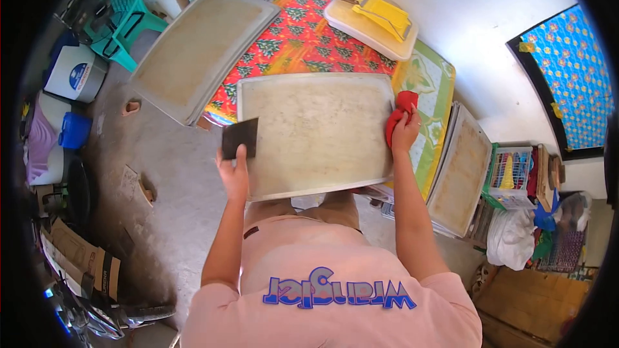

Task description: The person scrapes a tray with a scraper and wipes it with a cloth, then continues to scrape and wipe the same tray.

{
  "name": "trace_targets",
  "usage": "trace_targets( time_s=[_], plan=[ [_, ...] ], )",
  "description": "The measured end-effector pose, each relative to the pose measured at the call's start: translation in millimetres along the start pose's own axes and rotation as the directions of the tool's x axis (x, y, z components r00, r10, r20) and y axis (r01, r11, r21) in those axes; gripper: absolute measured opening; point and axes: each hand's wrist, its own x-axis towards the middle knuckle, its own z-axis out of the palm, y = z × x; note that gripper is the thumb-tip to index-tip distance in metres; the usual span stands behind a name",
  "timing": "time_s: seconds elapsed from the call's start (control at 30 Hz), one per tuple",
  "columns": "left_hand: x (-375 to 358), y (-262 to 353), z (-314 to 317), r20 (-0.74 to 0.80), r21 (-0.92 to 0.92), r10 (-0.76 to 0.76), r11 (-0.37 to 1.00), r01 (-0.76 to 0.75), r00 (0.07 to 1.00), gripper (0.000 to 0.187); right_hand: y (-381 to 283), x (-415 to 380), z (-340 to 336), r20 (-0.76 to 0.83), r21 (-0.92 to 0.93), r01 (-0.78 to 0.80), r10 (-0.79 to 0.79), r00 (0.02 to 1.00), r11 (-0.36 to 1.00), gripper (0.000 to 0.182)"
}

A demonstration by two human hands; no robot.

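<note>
In front of my body lies a large, shallow metal baking tray with a worn, stained surface, its far part over the table. My left hand is at the tray's left edge, thumb pressed on a dark, flat, square piece that looks like a scraper blade or stiff pad. It overlaps the tray's left rim. Over the right rim, my right hand is closed on a red cloth. Whether the fingers of either hand also grip the tray from below is hidden.
More trays are stacked at the table's left; others lean at its right. The patterned tablecloth bears a white container with a yellow slicer on top. A green chair and cooler stand left, crates right.
</note>
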Motion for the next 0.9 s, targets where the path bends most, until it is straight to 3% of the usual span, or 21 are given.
trace_targets(
  time_s=[0.03, 0.07, 0.17, 0.27, 0.3, 0.33, 0.37, 0.43, 0.47, 0.57, 0.67, 0.7, 0.8, 0.9],
  plan=[
    [-2.0, -11.6, -17.3, 0.084, -0.188, -0.218, 0.955, 0.231, 0.972, 0.034, -6.1, 0.6, -0.9, 0.051, -0.025, 0.072, -0.07, 0.996, 0.997, 0.031],
    [-4.8, -16.3, -28.8, 0.212, -0.344, -0.404, 0.822, 0.455, 0.89, 0.037, -12.8, 1.4, -2.7, 0.102, -0.051, 0.143, -0.137, 0.985, 0.988, 0.031],
    [-10.6, -19.9, -43.8, 0.367, -0.338, -0.43, 0.765, 0.548, 0.825, 0.037, -37.3, 10.6, 10.5, 0.124, -0.056, 0.201, -0.193, 0.973, 0.978, 0.028],
    [-10.4, -11.2, -34.4, 0.394, -0.381, -0.416, 0.738, 0.558, 0.82, 0.031, -71.1, 22.0, 30.5, 0.248, -0.045, 0.195, -0.178, 0.952, 0.98, 0.027],
    [-8.8, -16.9, -30.1, 0.417, -0.398, -0.389, 0.734, 0.55, 0.821, 0.031, -84.4, 20.3, 43.8, 0.226, -0.024, 0.324, -0.311, 0.923, 0.946, 0.025],
    [-7.0, -26.9, -22.3, 0.439, -0.415, -0.361, 0.731, 0.542, 0.823, 0.032, -105.7, 14.1, 47.8, 0.418, 0.051, 0.252, -0.25, 0.874, 0.966, 0.026],
    [-3.6, -31.9, -16.5, 0.462, -0.432, -0.329, 0.728, 0.533, 0.824, 0.033, -124.7, 4.7, 60.0, 0.433, 0.137, 0.381, -0.402, 0.807, 0.914, 0.026],
    [-0.2, -29.5, -9.9, 0.461, -0.423, -0.348, 0.722, 0.547, 0.816, 0.033, -165.7, -24.2, 75.6, 0.588, 0.273, 0.405, -0.484, 0.648, 0.873, 0.028],
    [0.3, -27.7, -6.8, 0.46, -0.419, -0.358, 0.72, 0.554, 0.813, 0.033, -175.5, -44.2, 82.0, 0.544, 0.273, 0.511, -0.568, 0.617, 0.815, 0.03],
    [-0.9, -24.3, -9.3, 0.42, -0.503, -0.404, 0.642, 0.579, 0.813, 0.033, -174.6, -62.7, 109.7, 0.469, 0.078, 0.468, -0.447, 0.762, 0.88, 0.032],
    [-2.6, -31.0, -6.1, 0.371, -0.497, -0.402, 0.675, 0.545, 0.837, 0.031, -156.7, -41.1, 133.1, 0.397, -0.172, 0.403, -0.311, 0.863, 0.899, 0.038],
    [-1.7, -37.1, -7.0, 0.401, -0.507, -0.423, 0.637, 0.581, 0.813, 0.034, -154.5, -37.7, 142.9, 0.403, -0.154, 0.378, -0.291, 0.868, 0.913, 0.039],
    [7.2, -48.8, -14.2, 0.55, -0.706, -0.425, 0.222, 0.672, 0.719, 0.042, -169.0, -37.5, 163.6, 0.457, -0.039, 0.38, -0.322, 0.829, 0.924, 0.039],
    [11.0, -53.0, -11.5, 0.602, -0.733, -0.365, 0.099, 0.673, 0.71, 0.044, -201.0, -50.1, 175.4, 0.523, 0.118, 0.432, -0.426, 0.738, 0.894, 0.04]
  ],
)
